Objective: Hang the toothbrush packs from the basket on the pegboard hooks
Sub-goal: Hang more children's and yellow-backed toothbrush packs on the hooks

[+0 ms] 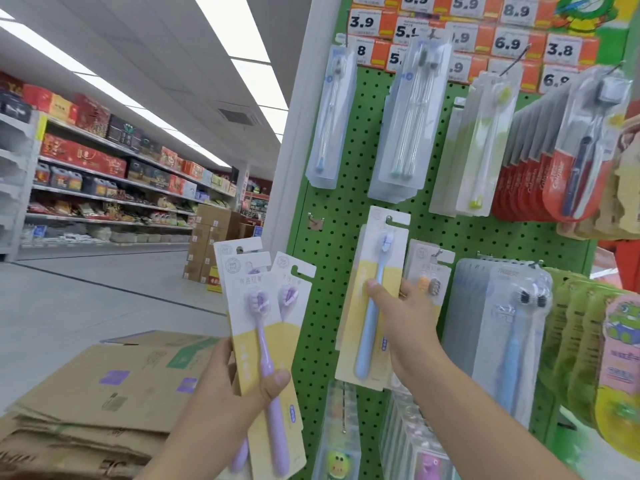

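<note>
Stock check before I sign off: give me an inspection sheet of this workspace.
Surface: green pegboard, upright, hooks carrying packs.
Job's things: blue toothbrush pack with its hang hole at a hook; purple toothbrush packs, not yet hung.
Clutter: flattened cardboard boxes lower left.
Hands: left hand grips the purple packs; right hand pinches the blue pack.
Cables: nothing seen.
Surroundings: price tags above; stocked store shelves across the aisle; basket not in view.
</note>
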